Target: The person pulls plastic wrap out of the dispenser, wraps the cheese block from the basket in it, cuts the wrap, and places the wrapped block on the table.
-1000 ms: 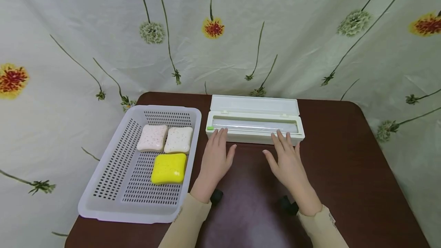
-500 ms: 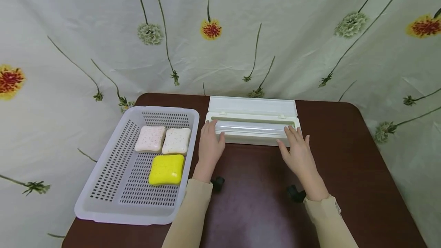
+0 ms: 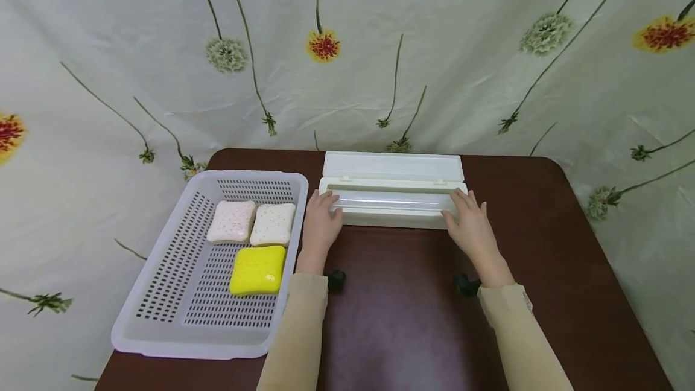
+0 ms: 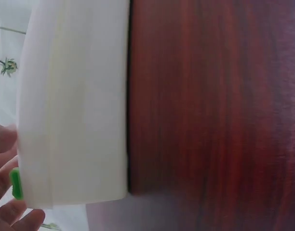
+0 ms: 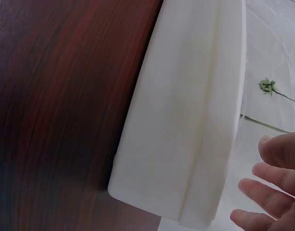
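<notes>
Across the far side of the dark, wood-grained worktop (image 3: 402, 306), an open box (image 3: 393, 221) of smooth white plastic lies lengthwise from left to right. Inside, a glossy, straight roll (image 3: 393, 200) spans between the left hand (image 3: 319, 228) and right hand (image 3: 474, 225), about equally near its ends, fingers loosely spread, pinching nothing visible; a small green clip (image 4: 16, 183) sits by the left fingers.

From my remote seat I see the person's bare left hand (image 3: 320, 226) has moved toward 11 o'clock, from the front edge of the long white plastic box (image 3: 393, 220) to its 9 o'clock end, hiding the small bright-green plastic tab (image 4: 16, 183) from my head view. The bare right hand (image 3: 473, 226) has gone toward 1 o'clock, to the box's 3 o'clock end, widening the gap between the hands.
</notes>
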The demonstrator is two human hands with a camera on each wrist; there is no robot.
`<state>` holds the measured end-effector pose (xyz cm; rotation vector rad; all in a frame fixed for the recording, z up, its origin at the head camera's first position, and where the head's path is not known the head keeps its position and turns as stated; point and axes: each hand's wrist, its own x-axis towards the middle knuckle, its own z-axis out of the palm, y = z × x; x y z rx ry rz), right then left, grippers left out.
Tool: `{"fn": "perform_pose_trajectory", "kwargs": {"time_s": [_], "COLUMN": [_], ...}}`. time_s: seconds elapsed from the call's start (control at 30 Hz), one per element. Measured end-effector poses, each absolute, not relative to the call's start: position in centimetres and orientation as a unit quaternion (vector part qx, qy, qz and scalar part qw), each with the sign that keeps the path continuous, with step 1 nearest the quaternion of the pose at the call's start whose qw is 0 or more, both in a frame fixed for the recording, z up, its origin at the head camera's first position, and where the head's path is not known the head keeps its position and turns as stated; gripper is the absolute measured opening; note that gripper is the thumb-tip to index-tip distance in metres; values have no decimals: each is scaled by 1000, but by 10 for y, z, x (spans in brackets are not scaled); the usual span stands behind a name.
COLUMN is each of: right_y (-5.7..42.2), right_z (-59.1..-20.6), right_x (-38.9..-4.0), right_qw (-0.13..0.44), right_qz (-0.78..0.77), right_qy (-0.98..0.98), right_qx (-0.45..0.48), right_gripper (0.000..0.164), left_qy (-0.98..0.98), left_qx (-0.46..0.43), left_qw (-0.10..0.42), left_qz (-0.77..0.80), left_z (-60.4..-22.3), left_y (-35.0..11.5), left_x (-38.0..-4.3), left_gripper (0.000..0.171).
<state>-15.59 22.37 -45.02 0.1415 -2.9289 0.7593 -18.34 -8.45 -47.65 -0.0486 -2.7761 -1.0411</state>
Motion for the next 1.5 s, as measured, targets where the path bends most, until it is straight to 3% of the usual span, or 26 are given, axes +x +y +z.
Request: {"fn": "perform_pose_trajectory", "kwargs": {"time_s": [0.43, 0.7, 1.5], "right_y": [228, 227, 225], "right_z": [-460, -467, -459], "right_x": [-180, -187, -193], "right_qw": [132, 196, 222], "right_qz": [231, 238, 321], "right_qy": [-961, -949, -921], "right_qx": [77, 70, -6], "right_gripper": [33, 12, 15], "left_qy": [-950, -970, -961], "left_qx": [25, 14, -23], "left_qw": [94, 104, 166], "left_qz": [-297, -220, -219], "left_z": [-460, -463, -451], "left_y": [-75, -70, -69], "left_x": [-196, -199, -218], "left_gripper": [15, 14, 16]}}
